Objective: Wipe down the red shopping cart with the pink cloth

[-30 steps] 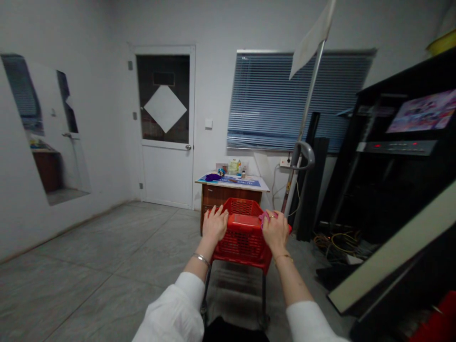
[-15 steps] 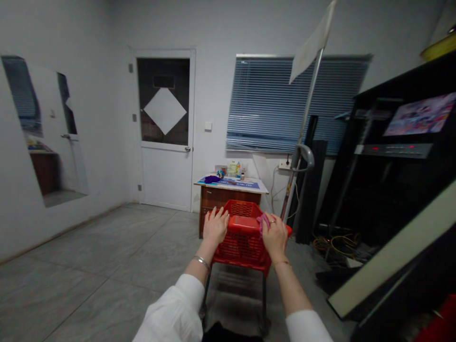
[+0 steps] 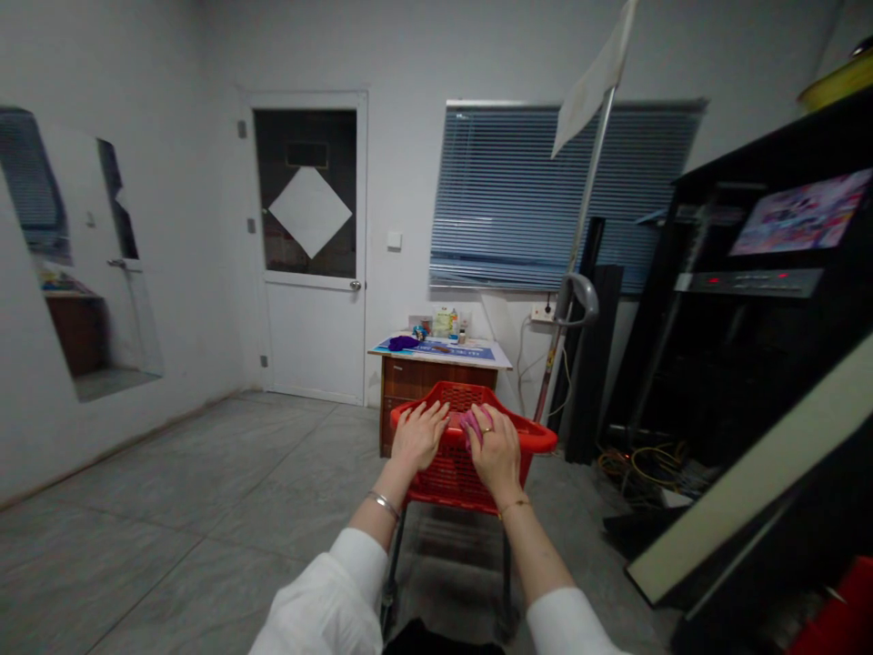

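Note:
A red plastic shopping cart (image 3: 450, 491) stands directly in front of me, its basket mesh facing me. My left hand (image 3: 417, 437) lies on the left part of the red handle, fingers stretched out and slightly apart. A pink cloth (image 3: 472, 428) is bunched in my right hand (image 3: 497, 455). That hand is closed on the cloth and presses it onto the handle near the middle, close to my left fingertips. To the right, the bare end of the handle (image 3: 542, 440) shows. My hands cover most of the handle's middle and left.
Behind the cart stands a brown desk (image 3: 440, 375) carrying a purple cloth (image 3: 404, 343) and several small bottles. A pole with a grey handle (image 3: 579, 300) leans nearby. On the right are a black rack (image 3: 750, 364), cables (image 3: 655, 466) and a slanted pale board (image 3: 737, 491).
My right hand has slid left along the handle with the pink cloth, uncovering the handle's right end. My left hand stays on the left part, its fingers now angled more to the right.

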### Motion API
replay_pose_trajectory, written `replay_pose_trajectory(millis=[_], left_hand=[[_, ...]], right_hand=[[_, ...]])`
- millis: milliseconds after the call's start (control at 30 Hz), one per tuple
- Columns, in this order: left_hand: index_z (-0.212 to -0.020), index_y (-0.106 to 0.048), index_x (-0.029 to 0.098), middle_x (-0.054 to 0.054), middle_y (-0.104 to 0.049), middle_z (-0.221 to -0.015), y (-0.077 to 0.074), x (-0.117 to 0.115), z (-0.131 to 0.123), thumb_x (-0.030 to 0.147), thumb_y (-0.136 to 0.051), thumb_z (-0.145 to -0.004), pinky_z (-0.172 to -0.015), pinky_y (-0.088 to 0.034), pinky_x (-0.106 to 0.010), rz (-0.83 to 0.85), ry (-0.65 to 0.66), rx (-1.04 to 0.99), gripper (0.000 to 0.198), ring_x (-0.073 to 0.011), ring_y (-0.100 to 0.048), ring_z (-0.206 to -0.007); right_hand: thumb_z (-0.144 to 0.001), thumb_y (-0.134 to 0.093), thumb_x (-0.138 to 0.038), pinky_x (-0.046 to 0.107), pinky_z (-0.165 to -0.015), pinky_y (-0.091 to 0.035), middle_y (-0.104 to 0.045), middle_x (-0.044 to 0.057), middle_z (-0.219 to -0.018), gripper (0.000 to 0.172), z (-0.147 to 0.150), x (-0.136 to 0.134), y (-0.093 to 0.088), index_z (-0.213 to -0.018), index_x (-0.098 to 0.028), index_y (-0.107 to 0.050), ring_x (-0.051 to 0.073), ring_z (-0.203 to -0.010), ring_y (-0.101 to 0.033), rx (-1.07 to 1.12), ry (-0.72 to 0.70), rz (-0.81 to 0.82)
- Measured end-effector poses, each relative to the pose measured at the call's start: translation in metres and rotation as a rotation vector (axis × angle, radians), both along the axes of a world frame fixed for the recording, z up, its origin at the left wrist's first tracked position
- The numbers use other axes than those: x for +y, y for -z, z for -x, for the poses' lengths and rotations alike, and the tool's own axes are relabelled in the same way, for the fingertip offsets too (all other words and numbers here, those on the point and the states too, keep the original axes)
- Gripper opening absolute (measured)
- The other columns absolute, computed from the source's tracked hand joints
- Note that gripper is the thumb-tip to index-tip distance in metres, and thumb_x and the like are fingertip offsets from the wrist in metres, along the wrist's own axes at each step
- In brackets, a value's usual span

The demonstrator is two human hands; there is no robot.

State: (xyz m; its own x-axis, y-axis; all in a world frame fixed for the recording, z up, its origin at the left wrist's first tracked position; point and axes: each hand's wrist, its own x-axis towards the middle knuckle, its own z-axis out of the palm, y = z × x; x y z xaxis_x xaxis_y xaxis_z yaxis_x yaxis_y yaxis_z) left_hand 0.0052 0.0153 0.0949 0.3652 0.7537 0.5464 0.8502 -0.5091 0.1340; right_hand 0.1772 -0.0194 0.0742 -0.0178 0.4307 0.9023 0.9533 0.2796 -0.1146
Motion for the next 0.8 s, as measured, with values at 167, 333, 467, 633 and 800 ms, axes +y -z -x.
replay_pose_trajectory(millis=[167, 333, 467, 633, 800], left_hand=[[-0.143, -0.043, 0.037, 0.005, -0.050, -0.147, 0.003, -0.002, -0.002, 0.043, -0.025, -0.101, -0.115, -0.029, -0.045, -0.020, -0.005, -0.034, 0.046, -0.0209, -0.039, -0.139], [-0.141, -0.046, 0.037, 0.005, -0.051, -0.147, 0.003, 0.005, -0.006, 0.040, -0.029, -0.100, -0.116, -0.027, -0.048, -0.013, -0.014, -0.033, 0.045, -0.0222, -0.036, -0.141], [-0.141, -0.047, 0.038, 0.004, -0.050, -0.147, 0.003, 0.009, -0.007, 0.039, -0.029, -0.100, -0.116, -0.026, -0.050, -0.035, -0.029, -0.051, 0.045, -0.0228, -0.033, -0.143], [-0.142, -0.045, 0.040, 0.006, -0.048, -0.148, 0.004, 0.012, -0.005, 0.043, -0.028, -0.100, -0.116, -0.025, -0.050, -0.015, -0.022, -0.056, 0.045, -0.0229, -0.031, -0.144], [-0.141, -0.046, 0.039, 0.007, -0.049, -0.148, 0.006, 0.008, -0.014, 0.043, -0.026, -0.100, -0.117, -0.023, -0.051, -0.027, -0.030, -0.083, 0.045, -0.0236, -0.029, -0.145]], right_hand=[[-0.097, -0.044, -0.037, 0.043, -0.102, -0.041, -0.057, 0.013, -0.129, 0.040, -0.024, 0.003, 0.010, -0.132, -0.020, -0.055, 0.023, -0.120, -0.050, 0.049, 0.016, -0.041], [-0.098, -0.042, -0.038, 0.043, -0.100, -0.041, -0.057, 0.015, -0.127, 0.041, -0.006, 0.013, 0.007, -0.130, -0.017, -0.056, 0.024, -0.118, -0.051, 0.110, 0.088, -0.027], [-0.098, -0.040, -0.034, 0.043, -0.100, -0.040, -0.057, 0.017, -0.127, 0.039, 0.014, 0.017, 0.001, -0.127, -0.016, -0.059, 0.025, -0.117, -0.049, 0.128, 0.130, -0.012], [-0.097, -0.041, -0.037, 0.040, -0.101, -0.040, -0.058, 0.013, -0.127, 0.040, -0.017, 0.010, 0.001, -0.130, -0.019, -0.057, 0.022, -0.117, -0.050, 0.016, 0.013, 0.030], [-0.098, -0.036, -0.038, 0.045, -0.099, -0.040, -0.056, 0.019, -0.124, 0.044, -0.036, 0.007, 0.008, -0.126, -0.013, -0.060, 0.027, -0.115, -0.050, 0.297, 0.220, -0.069]])
